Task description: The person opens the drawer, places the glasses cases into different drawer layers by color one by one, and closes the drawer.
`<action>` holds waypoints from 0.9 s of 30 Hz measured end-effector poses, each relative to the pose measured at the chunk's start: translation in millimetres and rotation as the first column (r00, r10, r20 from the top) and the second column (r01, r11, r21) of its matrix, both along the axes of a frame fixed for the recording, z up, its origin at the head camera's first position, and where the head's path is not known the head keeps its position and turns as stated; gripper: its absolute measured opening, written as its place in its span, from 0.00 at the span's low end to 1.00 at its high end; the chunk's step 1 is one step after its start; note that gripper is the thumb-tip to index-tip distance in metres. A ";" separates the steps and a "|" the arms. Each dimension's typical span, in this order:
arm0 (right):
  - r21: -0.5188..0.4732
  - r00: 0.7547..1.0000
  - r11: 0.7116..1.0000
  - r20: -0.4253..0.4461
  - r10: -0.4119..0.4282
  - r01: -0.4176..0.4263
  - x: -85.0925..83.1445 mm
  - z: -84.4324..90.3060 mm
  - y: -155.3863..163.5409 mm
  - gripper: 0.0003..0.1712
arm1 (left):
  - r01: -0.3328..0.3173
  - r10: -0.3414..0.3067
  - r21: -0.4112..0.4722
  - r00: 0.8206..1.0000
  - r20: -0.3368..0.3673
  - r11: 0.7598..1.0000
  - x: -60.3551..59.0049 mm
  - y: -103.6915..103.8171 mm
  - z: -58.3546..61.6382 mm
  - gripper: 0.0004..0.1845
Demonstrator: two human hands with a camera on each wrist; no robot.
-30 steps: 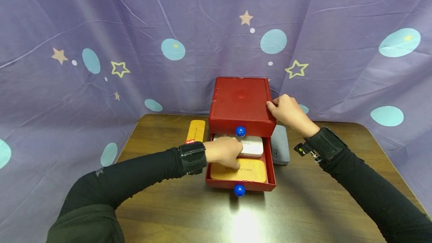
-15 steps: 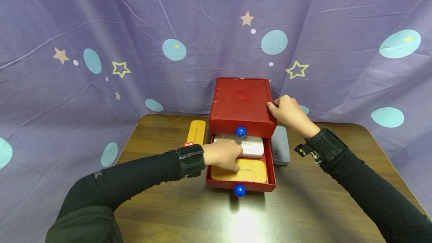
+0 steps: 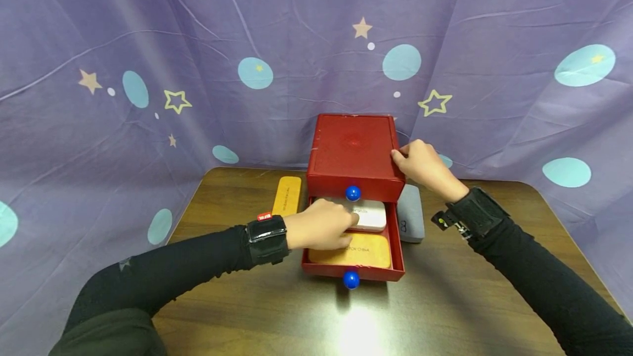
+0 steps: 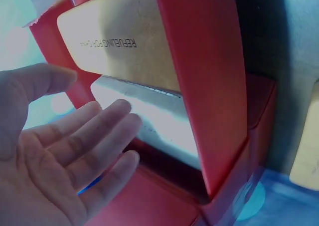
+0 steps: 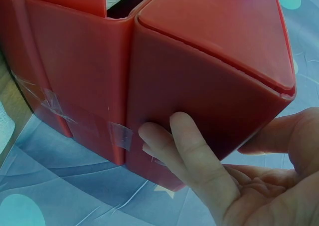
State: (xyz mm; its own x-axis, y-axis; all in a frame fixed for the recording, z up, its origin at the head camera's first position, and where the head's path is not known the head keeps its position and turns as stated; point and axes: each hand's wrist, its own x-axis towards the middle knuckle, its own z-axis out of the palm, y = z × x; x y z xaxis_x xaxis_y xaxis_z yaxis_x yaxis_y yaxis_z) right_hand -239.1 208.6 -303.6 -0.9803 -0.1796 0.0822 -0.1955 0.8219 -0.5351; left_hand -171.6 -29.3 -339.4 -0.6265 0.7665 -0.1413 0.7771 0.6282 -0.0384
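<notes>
A red two-tier drawer box (image 3: 353, 147) stands at the back of the table, its lower drawer (image 3: 394, 274) pulled out. Inside lie a yellow case (image 4: 119, 31) printed "REFUELING FOR CHINA" at the front and a white case (image 4: 159, 123) behind it. My left hand (image 3: 320, 227) hovers over the drawer's left side, partly hiding both cases. In the left wrist view its fingers are spread loosely with nothing between them. My right hand (image 3: 422, 163) grips the box's top right edge, thumb on the top and fingers against the side (image 5: 199, 156).
Left of the box another yellow case (image 3: 287, 194) lies on the wooden table (image 3: 237, 295). A grey case (image 3: 411, 216) rests close along the box's right side. Blue round knobs (image 3: 351, 279) stick out from the drawer fronts. A purple patterned cloth (image 3: 296, 32) hangs behind.
My left hand has drawn back slightly to the left over the drawer. The right hand keeps its grip on the box, and the cases stay put.
</notes>
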 end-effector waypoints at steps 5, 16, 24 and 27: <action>-0.003 1.000 1.000 -0.003 -0.004 0.004 -0.2 0.1 0.8 0.30 | 0.081 -0.076 0.040 0.990 -0.116 0.996 7.4 -3.7 6.6 0.13; 0.012 1.000 1.000 -0.016 -0.013 0.013 -0.8 -1.0 -0.9 0.29 | 0.266 -0.240 0.113 0.949 -0.206 0.957 26.3 -10.7 16.8 0.25; 0.006 1.000 1.000 -0.007 -0.012 0.012 -0.1 -1.3 -1.2 0.29 | 0.393 -0.357 0.100 0.897 -0.261 0.914 55.8 -12.4 4.4 0.25; 0.007 1.000 1.000 -0.004 -0.012 0.012 0.3 -1.2 -1.4 0.29 | 0.446 -0.409 0.039 0.850 -0.331 0.894 66.1 -12.2 -8.1 0.24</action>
